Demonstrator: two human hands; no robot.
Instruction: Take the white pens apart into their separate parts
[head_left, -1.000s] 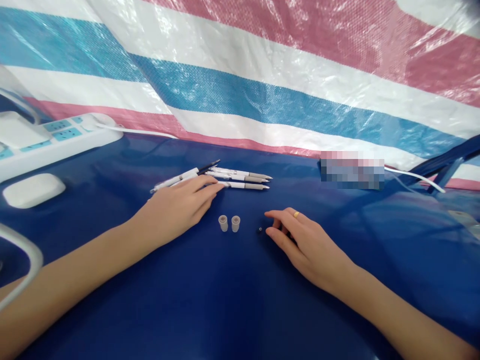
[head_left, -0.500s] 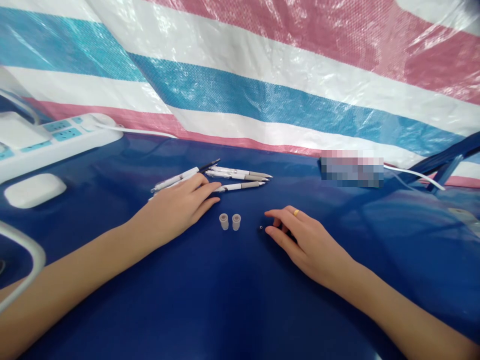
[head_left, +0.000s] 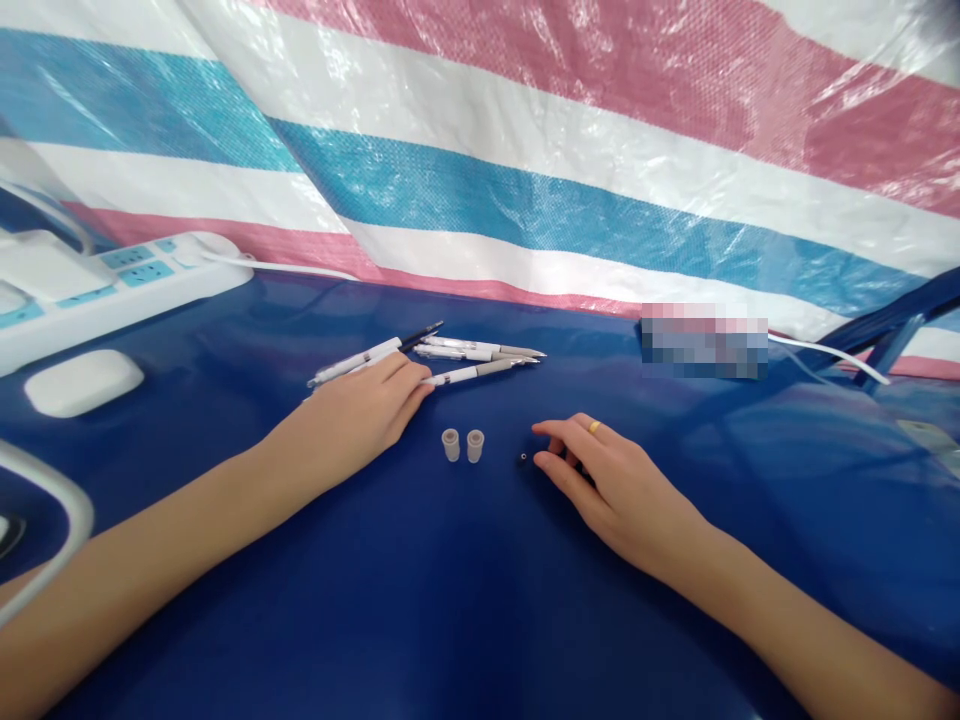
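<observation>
My left hand (head_left: 386,392) is closed, its thumb and fingertips pinching the rear end of a white pen (head_left: 469,374) with a grey grip. The pen's tip points right. Several other white pens (head_left: 457,346) lie just behind it, and one with a dark front part (head_left: 360,360) lies behind the hand, partly covered. Two small grey cylindrical pieces (head_left: 450,446) with open tops stand side by side between my hands. My right hand (head_left: 585,455) rests on the table, thumb and forefinger apart and holding nothing. A tiny ring-like part (head_left: 523,456) lies just left of its thumb tip.
A white power strip (head_left: 135,290) and a rounded white object (head_left: 84,383) are at the left. A white curved tube (head_left: 67,500) crosses my left forearm. At the back right lies a blurred-out object (head_left: 705,340) with a cable. Striped sheeting (head_left: 525,200) hangs behind the blue table (head_left: 480,600).
My left fingers have closed on the near white pen, and its tip has shifted slightly right and up. My right hand stays almost still.
</observation>
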